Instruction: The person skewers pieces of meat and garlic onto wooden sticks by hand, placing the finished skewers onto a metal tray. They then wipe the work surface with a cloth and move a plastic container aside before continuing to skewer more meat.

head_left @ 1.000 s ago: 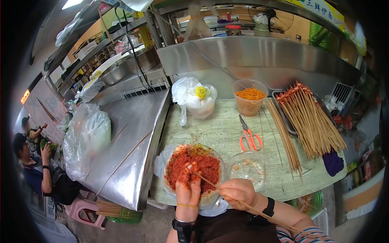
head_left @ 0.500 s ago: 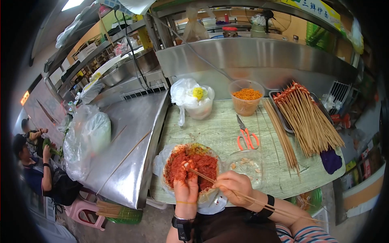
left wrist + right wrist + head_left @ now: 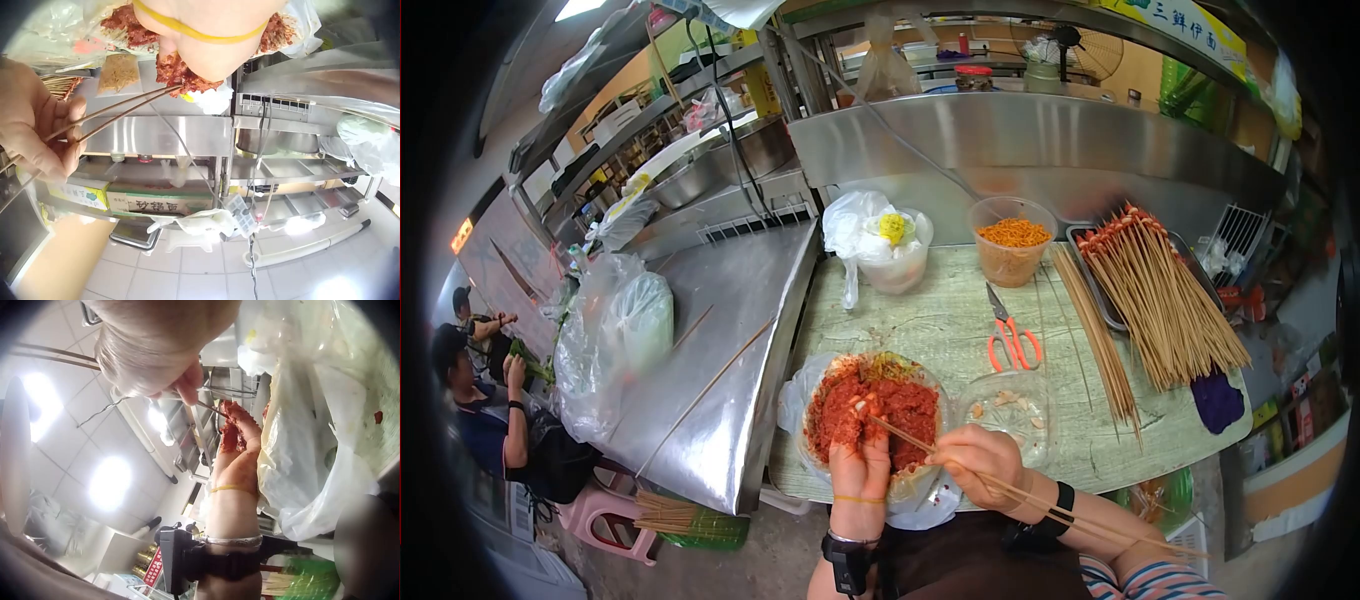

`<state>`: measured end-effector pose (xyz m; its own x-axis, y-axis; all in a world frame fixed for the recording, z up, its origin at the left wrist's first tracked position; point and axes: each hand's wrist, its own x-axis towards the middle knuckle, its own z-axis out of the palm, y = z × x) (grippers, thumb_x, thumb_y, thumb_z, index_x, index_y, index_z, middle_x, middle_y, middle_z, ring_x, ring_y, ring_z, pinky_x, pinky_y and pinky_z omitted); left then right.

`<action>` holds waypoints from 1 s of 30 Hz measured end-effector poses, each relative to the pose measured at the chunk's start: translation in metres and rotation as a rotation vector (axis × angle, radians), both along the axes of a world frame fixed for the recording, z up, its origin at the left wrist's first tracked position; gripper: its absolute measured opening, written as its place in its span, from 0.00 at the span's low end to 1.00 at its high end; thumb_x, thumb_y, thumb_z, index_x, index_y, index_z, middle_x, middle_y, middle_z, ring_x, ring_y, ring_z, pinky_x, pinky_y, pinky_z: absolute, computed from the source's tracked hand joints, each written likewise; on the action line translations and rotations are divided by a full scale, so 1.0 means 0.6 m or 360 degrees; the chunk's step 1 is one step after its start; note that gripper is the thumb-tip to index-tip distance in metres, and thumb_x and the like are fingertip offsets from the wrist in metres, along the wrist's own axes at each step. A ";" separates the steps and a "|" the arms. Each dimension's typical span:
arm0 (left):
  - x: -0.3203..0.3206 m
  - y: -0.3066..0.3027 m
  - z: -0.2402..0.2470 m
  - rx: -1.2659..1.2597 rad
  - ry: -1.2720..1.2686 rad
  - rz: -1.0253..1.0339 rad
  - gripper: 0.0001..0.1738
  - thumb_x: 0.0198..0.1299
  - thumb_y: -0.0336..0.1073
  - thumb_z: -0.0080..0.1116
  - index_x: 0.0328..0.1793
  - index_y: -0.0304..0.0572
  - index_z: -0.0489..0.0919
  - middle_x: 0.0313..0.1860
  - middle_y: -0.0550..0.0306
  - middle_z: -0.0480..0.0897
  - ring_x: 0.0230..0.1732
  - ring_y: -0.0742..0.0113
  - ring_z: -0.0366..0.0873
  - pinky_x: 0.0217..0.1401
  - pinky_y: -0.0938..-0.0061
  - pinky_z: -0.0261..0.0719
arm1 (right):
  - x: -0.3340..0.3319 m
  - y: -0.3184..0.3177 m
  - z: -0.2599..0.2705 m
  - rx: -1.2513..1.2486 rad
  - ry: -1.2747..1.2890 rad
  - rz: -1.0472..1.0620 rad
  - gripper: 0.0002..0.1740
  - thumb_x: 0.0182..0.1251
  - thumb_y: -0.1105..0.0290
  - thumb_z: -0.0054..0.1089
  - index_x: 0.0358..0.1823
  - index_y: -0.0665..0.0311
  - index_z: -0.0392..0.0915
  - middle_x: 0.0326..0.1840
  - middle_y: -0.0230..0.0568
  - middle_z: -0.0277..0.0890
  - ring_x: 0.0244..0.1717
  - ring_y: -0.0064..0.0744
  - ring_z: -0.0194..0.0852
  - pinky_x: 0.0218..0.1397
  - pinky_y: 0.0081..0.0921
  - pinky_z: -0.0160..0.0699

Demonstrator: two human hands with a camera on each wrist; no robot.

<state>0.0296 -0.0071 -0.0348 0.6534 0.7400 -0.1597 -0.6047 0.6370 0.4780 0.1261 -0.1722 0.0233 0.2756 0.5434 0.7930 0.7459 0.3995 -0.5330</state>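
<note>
My left hand [image 3: 861, 462], its fingertips coated in red paste, pinches a small paste-covered piece [image 3: 862, 406] over a lined bowl of red paste [image 3: 910, 408]. Two thin wooden skewers [image 3: 1040, 502] are gripped in my right hand [image 3: 980, 463], and their tips meet the piece at the left fingertips. The left wrist view shows the skewers [image 3: 119, 111] running from my right hand [image 3: 37, 125] to the red-coated fingers [image 3: 181, 74]. In the right wrist view my left hand [image 3: 237, 456] is upright beside the bag-lined bowl [image 3: 300, 450].
A clear tray with pale bits [image 3: 1010, 440] lies right of the bowl, orange-handled scissors [image 3: 1012, 343] behind it. Farther back stand a tub of orange shreds [image 3: 1012, 262] and a bagged tub [image 3: 895, 272]. Loose skewers [image 3: 1100, 345] and a tray of loaded skewers [image 3: 1165, 300] are at right.
Since a second ago, my right hand has shifted slightly left and the skewers' near ends have spread apart into two visible sticks. My left hand has stayed nearly in place.
</note>
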 end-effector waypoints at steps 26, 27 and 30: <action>0.009 -0.010 0.014 0.0128 0.0172 0.0216 0.14 0.67 0.28 0.50 0.57 0.36 0.75 0.53 0.51 0.81 0.51 0.60 0.81 0.51 0.69 0.84 | -0.008 0.026 0.001 -0.0059 -0.0212 0.0026 0.08 0.61 0.77 0.60 0.42 0.68 0.77 0.37 0.45 0.76 0.30 0.40 0.79 0.28 0.28 0.78; 0.008 -0.010 0.015 0.0143 0.0183 0.0230 0.13 0.67 0.27 0.50 0.57 0.36 0.75 0.52 0.51 0.81 0.51 0.60 0.81 0.50 0.69 0.84 | -0.008 0.024 0.001 -0.0096 -0.0184 0.0041 0.11 0.62 0.77 0.60 0.46 0.68 0.75 0.38 0.46 0.77 0.31 0.40 0.80 0.28 0.28 0.78; 0.009 -0.019 0.021 0.0287 0.0206 0.0267 0.14 0.66 0.27 0.51 0.57 0.37 0.75 0.52 0.52 0.81 0.51 0.61 0.81 0.51 0.70 0.84 | -0.017 0.020 -0.001 -0.0111 0.0088 0.0067 0.19 0.64 0.76 0.59 0.56 0.66 0.69 0.40 0.46 0.78 0.34 0.40 0.81 0.29 0.28 0.79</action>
